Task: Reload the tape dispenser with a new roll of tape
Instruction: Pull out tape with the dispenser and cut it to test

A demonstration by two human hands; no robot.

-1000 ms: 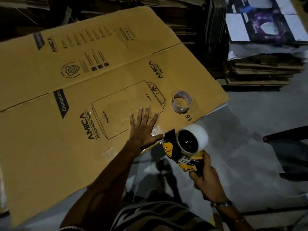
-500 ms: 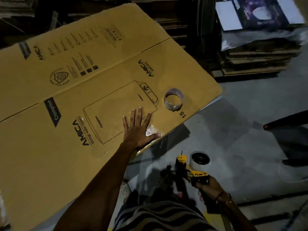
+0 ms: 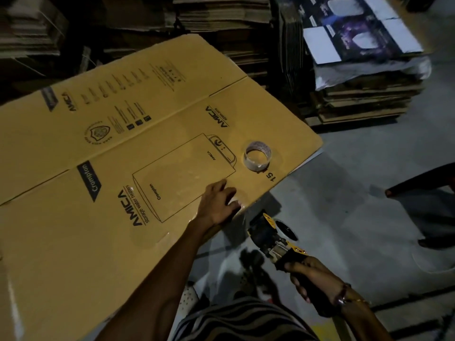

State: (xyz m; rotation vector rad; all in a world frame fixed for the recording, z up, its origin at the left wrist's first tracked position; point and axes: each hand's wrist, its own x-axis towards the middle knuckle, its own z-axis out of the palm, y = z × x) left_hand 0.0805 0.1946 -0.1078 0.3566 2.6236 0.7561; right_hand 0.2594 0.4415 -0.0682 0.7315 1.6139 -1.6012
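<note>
A yellow and black tape dispenser (image 3: 268, 235) is gripped by its handle in my right hand (image 3: 317, 279), low over the floor just off the cardboard's near edge. A white tape roll (image 3: 284, 227) sits on it, mostly hidden behind the frame. My left hand (image 3: 216, 205) rests on a big flattened brown carton (image 3: 98, 242), fingers bent down onto a shiny strip of clear tape (image 3: 240, 201) at the carton's edge. A nearly spent tape roll (image 3: 257, 156) lies flat on the carton, beyond my left hand.
Stacks of flattened cardboard (image 3: 364, 102) stand at the back right, with printed dark boxes (image 3: 357, 28) on top. More stacks fill the dark background. Grey concrete floor (image 3: 344, 193) lies to the right, where a dark slanted leg (image 3: 418, 180) reaches in.
My right hand has swung the dispenser away from the carton edge and down toward the floor. My left hand's fingers went from spread flat to bent.
</note>
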